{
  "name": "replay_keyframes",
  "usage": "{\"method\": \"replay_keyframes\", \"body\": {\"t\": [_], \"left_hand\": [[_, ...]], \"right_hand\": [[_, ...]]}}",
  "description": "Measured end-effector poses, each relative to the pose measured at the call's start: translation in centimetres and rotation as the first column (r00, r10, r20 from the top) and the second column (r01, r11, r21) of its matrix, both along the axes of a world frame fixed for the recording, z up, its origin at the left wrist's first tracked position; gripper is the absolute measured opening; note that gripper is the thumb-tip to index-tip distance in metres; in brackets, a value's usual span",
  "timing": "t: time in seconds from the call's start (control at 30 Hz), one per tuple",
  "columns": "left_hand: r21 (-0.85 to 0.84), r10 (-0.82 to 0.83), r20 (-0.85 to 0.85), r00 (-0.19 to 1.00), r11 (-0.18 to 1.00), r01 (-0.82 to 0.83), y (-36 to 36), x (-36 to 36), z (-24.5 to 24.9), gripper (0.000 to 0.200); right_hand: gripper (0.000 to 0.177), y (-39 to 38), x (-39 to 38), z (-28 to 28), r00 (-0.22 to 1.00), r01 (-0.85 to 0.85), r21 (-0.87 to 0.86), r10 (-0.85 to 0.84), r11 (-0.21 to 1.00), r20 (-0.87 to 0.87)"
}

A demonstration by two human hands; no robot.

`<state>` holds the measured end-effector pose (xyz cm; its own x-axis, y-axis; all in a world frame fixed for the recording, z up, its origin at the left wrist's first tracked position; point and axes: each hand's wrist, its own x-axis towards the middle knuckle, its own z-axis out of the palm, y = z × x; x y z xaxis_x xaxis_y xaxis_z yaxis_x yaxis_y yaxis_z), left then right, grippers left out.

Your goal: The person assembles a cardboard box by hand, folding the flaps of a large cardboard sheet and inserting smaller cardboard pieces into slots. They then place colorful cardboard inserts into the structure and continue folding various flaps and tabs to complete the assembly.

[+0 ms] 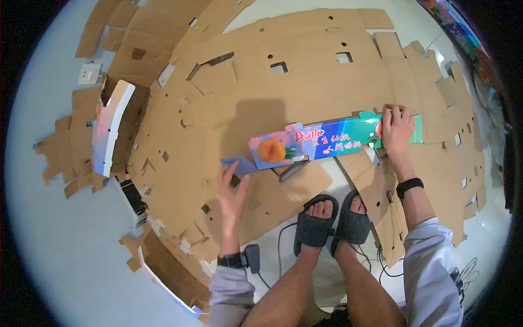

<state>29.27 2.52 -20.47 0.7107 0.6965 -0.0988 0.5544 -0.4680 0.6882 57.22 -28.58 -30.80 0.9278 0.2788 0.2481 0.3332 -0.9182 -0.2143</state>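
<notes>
A long, narrow printed cardboard box [332, 139] lies across the brown cardboard, slightly tilted, its left end lower. It shows red and white lettering, a peach picture, and colours running from purple through blue to green. My right hand [397, 131] grips its green right end, fingers bent over the far edge. At the other end a blue-purple flap [242, 164] sticks out. My left hand [232, 191] is at this flap, fingertips on or close to it, with thumb and fingers apart. A small cut-out tab stands out below the box's near edge.
Large flattened cardboard sheets [321, 92] with holes and slots cover the floor. Printed cardboard pieces [113, 128] stand at the left, near a wall socket [90, 73]. My sandalled feet [316, 223] are close to the box, with black cables [381, 267] around them.
</notes>
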Motion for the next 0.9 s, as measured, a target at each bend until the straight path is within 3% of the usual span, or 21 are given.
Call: {"method": "replay_keyframes", "body": {"t": [0.1, 0.23, 0.27, 0.3, 0.33, 0.37, 0.4, 0.43, 0.5, 0.57, 0.63, 0.67, 0.77, 0.8, 0.87, 0.9], "left_hand": [[0.139, -0.088, -0.069, 0.994, 0.985, 0.097, 1.5, 3.0, -2.9, 0.039], [0.038, -0.038, -0.104, 0.994, 0.998, 0.042, 2.4, 4.3, -3.3, 0.041], [0.038, -0.056, -0.115, 0.992, 0.997, 0.061, 2.9, 4.0, -3.5, 0.041], [-0.061, -0.009, -0.104, 0.995, 0.998, 0.002, 3.1, 4.0, -3.5, 0.039], [-0.156, 0.042, -0.104, 0.994, 0.986, -0.058, 4.0, 3.5, -3.6, 0.038], [-0.265, 0.064, 0.013, 0.998, 0.963, -0.058, 5.8, 1.7, -5.3, 0.03], [-0.232, 0.2, -0.018, 0.98, 0.952, -0.198, 5.9, 1.0, -4.5, 0.028], [-0.196, 0.336, -0.053, 0.94, 0.92, -0.339, 5.9, 0.0, -3.9, 0.028], [-0.172, 0.551, 0.131, 0.824, 0.831, -0.528, 8.9, -5.1, -6.7, 0.034], [-0.462, 0.678, 0.142, 0.722, 0.69, -0.557, 10.9, -9.3, -8.3, 0.043], [-0.493, 0.682, 0.047, 0.73, 0.652, -0.577, 10.5, -9.4, -6.3, 0.048], [-0.5, 0.679, 0.0, 0.734, 0.636, -0.589, 10.6, -9.2, -5.4, 0.051], [-0.456, 0.641, 0.014, 0.768, 0.687, -0.565, 11.6, -8.5, -6.1, 0.052], [-0.405, 0.598, 0.005, 0.802, 0.734, -0.545, 12.5, -9.0, -7.1, 0.054], [-0.299, 0.506, -0.017, 0.862, 0.82, -0.488, 14.5, -10.0, -9.5, 0.058], [-0.334, 0.574, -0.006, 0.819, 0.771, -0.543, 14.0, -9.6, -9.3, 0.058]], "right_hand": [[0.022, 0.3, -0.2, 0.6, 1.0, 0.03, 0.044, -0.03, 0.999, -0.007], [0.024, 0.3, -0.1, -0.3, 0.998, 0.066, 0.033, -0.067, 0.997, 0.021], [0.025, 0.0, -0.2, 0.4, 0.997, 0.063, 0.067, -0.059, 0.996, -0.059], [0.027, -0.2, 0.0, 1.2, 0.991, 0.058, 0.105, -0.045, 0.993, -0.129], [0.028, -0.5, 0.4, 1.7, 0.986, 0.06, 0.307, -0.007, 0.95, -0.17], [0.03, -1.3, 0.3, 2.3, 0.977, 0.068, 0.493, 0.041, 0.868, -0.208], [0.032, -2.4, 0.0, 5.0, 0.898, 0.292, 0.71, 0.072, 0.641, -0.435], [0.032, -4.4, 0.4, 5.3, 0.908, 0.334, 0.699, -0.017, 0.632, -0.419], [0.032, -9.1, 1.1, 5.4, 0.903, 0.422, 0.694, -0.2, 0.583, -0.38], [0.033, -13.4, 2.5, 4.5, 0.808, 0.585, 0.63, -0.294, 0.511, -0.511], [0.036, -17.4, 3.4, 3.0, 0.644, 0.756, 0.548, -0.263, 0.358, -0.718], [0.035, -17.0, 3.5, 3.8, 0.65, 0.751, 0.591, -0.17, 0.294, -0.741], [0.036, -15.4, 3.5, 5.0, 0.679, 0.731, 0.681, -0.143, 0.045, -0.72], [0.038, -14.7, 3.6, 5.0, 0.642, 0.745, 0.667, -0.253, -0.016, -0.723], [0.038, -16.3, 3.4, 2.6, 0.669, 0.712, 0.675, -0.104, -0.191, -0.736], [0.038, -16.4, 3.2, 2.6, 0.681, 0.698, 0.661, -0.03, -0.275, -0.731]]}}
